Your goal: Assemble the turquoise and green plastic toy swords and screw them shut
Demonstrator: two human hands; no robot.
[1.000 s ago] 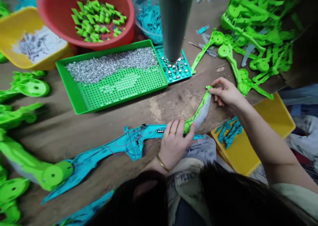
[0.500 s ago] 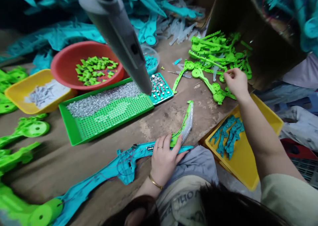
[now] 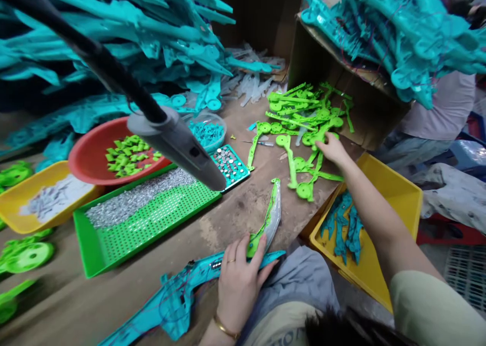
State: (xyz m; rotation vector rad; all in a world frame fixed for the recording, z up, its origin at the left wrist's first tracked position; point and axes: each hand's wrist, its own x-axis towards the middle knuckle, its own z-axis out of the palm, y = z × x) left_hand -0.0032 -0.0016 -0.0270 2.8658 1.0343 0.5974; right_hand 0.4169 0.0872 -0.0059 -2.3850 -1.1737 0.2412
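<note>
My left hand point(image 3: 240, 275), wearing a ring and a bracelet, is closed over the end of a long teal plastic half-shell point(image 3: 174, 300) with thin wires in it. Under its fingers, a curved lime-green strip point(image 3: 266, 217) with a clear plastic piece point(image 3: 274, 219) along its edge sticks up from the shell. My right hand point(image 3: 333, 148) reaches to the near right of the lime-green parts pile point(image 3: 299, 103), its fingertips pinched on a lime-green plastic part point(image 3: 322, 133). The fingertips partly cover that part.
A grey electric screwdriver point(image 3: 178, 143) hangs over a green tray point(image 3: 148, 234) of screws. Beside it stand a red bowl point(image 3: 87, 156), a yellow tray point(image 3: 23, 204) and a small teal tray of metal discs point(image 3: 230, 166). A yellow bin point(image 3: 395, 194) with teal parts is at right.
The view has tilted up, showing more of the teal stacks at the back. My right hand has come down onto a lime-green part. My left hand keeps its hold on the shell.
</note>
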